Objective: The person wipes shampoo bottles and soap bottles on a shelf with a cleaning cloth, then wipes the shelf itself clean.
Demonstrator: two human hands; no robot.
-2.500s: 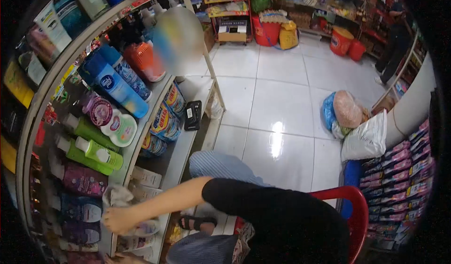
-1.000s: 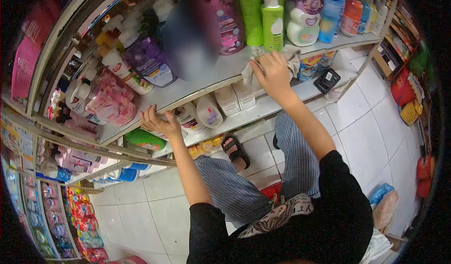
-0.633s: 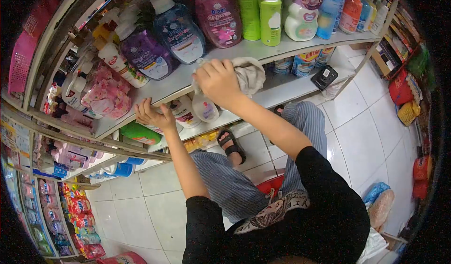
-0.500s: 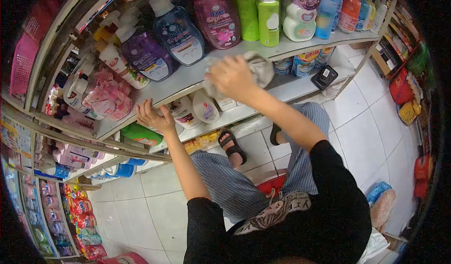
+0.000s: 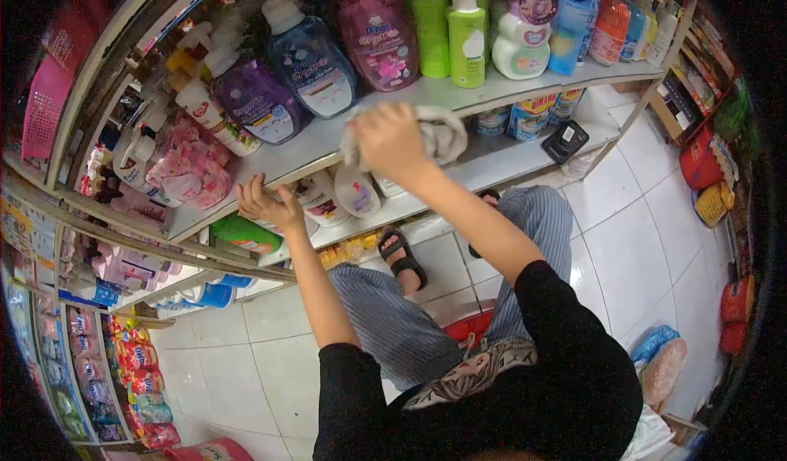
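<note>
Bunched under my right hand [image 5: 388,141] is a grey-white cloth [image 5: 444,136], pressed on the front edge of the upper shelf [image 5: 316,148]. My fingers are closed over it, and part of it hangs past the edge. My left hand [image 5: 269,204] rests at the same shelf edge further left, its fingers spread and holding nothing. Behind the cloth stand a pink pump bottle [image 5: 382,43] and a dark blue one [image 5: 311,63]. A purple bottle [image 5: 258,100] leans close by. Below my hands, white bottles [image 5: 357,195] stand on the lower shelf.
Green bottles [image 5: 466,47], a white bottle [image 5: 521,47] and a blue can [image 5: 571,27] line the upper shelf to the right. A black device [image 5: 566,141] lies on the lower shelf. Packets [image 5: 143,379] hang at the left. White tiles [image 5: 631,207] cover the floor.
My right hand has slid left along the shelf edge with the cloth. My left hand has stayed in about the same place.
</note>
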